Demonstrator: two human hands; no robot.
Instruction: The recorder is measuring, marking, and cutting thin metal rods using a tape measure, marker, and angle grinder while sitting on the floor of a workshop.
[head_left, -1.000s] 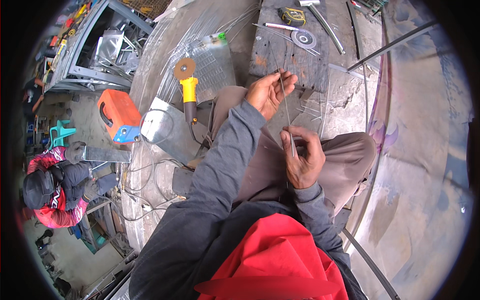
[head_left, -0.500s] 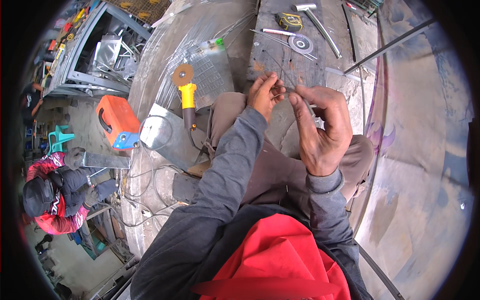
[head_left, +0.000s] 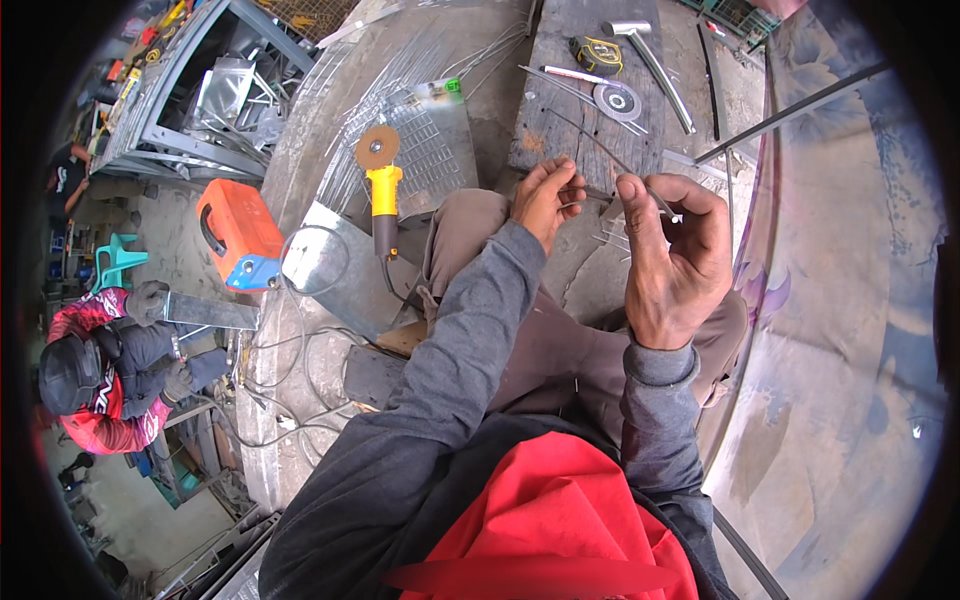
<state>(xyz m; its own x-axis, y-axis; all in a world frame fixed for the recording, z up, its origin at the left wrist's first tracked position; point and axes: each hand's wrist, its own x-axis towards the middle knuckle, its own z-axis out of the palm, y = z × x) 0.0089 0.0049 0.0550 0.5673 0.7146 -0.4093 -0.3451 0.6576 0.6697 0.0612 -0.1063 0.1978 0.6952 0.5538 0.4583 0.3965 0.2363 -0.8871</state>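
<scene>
My right hand (head_left: 675, 255) pinches a thin dark metal rod (head_left: 592, 140) between thumb and forefinger. The rod slants up and left over the weathered wooden board (head_left: 560, 150), its near end poking out past the fingers. My left hand (head_left: 548, 203), fingers loosely curled and apart, is beside the board's near edge; no held object shows in it. On the board lie a yellow-black tape measure (head_left: 597, 55), a cutting disc (head_left: 617, 101), several thin rods (head_left: 560, 82) and a hammer-shaped metal tool (head_left: 655, 70). Below the board, a small wire piece (head_left: 615, 235) shows between my knees.
To my left, a yellow angle grinder (head_left: 382, 195) lies by sheet metal (head_left: 330, 265), a wire grid (head_left: 420, 140) and an orange-blue machine (head_left: 240, 235). Cables (head_left: 300, 370) cross the floor. A co-worker (head_left: 100, 385) holds a metal piece at far left. A long bar (head_left: 790, 112) slants at right.
My right hand has drawn away to the right with the rod, leaving a wider gap from my left hand. The whole view has shifted slightly.
</scene>
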